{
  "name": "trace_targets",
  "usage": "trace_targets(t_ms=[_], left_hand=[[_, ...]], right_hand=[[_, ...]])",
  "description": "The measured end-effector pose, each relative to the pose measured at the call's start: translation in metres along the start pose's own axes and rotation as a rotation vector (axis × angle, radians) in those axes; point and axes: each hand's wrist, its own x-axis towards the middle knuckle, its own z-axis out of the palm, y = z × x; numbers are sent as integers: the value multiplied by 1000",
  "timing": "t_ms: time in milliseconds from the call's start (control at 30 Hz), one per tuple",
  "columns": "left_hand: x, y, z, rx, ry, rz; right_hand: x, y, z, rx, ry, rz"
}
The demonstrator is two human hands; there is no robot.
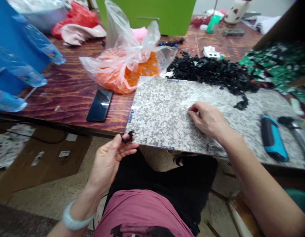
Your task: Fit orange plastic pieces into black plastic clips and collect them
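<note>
Between the thumb and fingers of my left hand (pixel 113 153) is a small black plastic part (pixel 128 137), held just off the board's front left corner. My right hand (pixel 208 120) is over the speckled grey board (pixel 162 108), its thumb and forefinger curled together. Whatever may be in that pinch is too small to make out. A crumpled clear plastic film (pixel 204 97) lies just beyond my right hand. Behind it is a heap of black plastic parts (pixel 211 70), with a few stray pieces (pixel 242 103) on the board.
On the wooden table are a phone (pixel 99 105) and a plastic bag of orange parts (pixel 128 70). A blue and black power tool (pixel 273 138) lies on the board's right side. Green parts (pixel 273 65) are piled at the far right. A green box (pixel 150 16) stands behind.
</note>
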Motion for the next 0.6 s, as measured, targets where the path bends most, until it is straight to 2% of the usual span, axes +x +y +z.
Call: trace_targets(t_ms=[133, 267, 400, 467, 600], left_hand=[[-11, -14, 4, 35, -93, -66], [-13, -23, 8, 68, -177, -100], [-9, -19, 14, 91, -188, -78], [-5, -16, 17, 73, -162, -45], [1, -14, 22, 56, -180, -4]], right_hand=[[-8, 3, 1, 114, 53, 49], [-17, -8, -1, 185, 186, 123], [-31, -46, -9, 420, 270, 165], [-41, -73, -11, 557, 257, 99], [-61, -120, -6, 650, 217, -97]])
